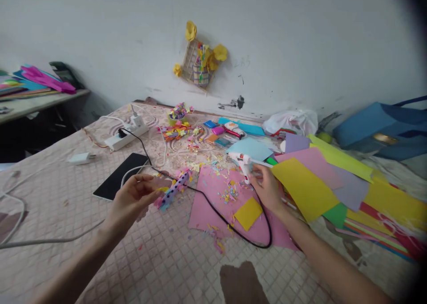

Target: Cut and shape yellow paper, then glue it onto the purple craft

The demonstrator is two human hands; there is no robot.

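Observation:
My left hand (136,193) is closed in a pinch, with a small yellow paper piece (163,189) at its fingertips. Just beyond those fingertips is a purple paper roll (175,188) with dark dots and coloured paper bits at its ends; whether the hand also touches it, I cannot tell. On the right, my right hand (266,186) grips the handle of a white hot glue gun (243,160), its nozzle pointing left. A pink paper sheet (203,206) lies between the hands, bearing colourful scraps (230,192) and a yellow paper square (248,213).
A black cable (220,212) loops across the pink sheet toward a white power strip (126,137). A black tablet-like slab (120,176) lies left. Coloured paper sheets (303,188) pile up at right. Behind stand a small flower pot (178,117) and a blue bag (383,130).

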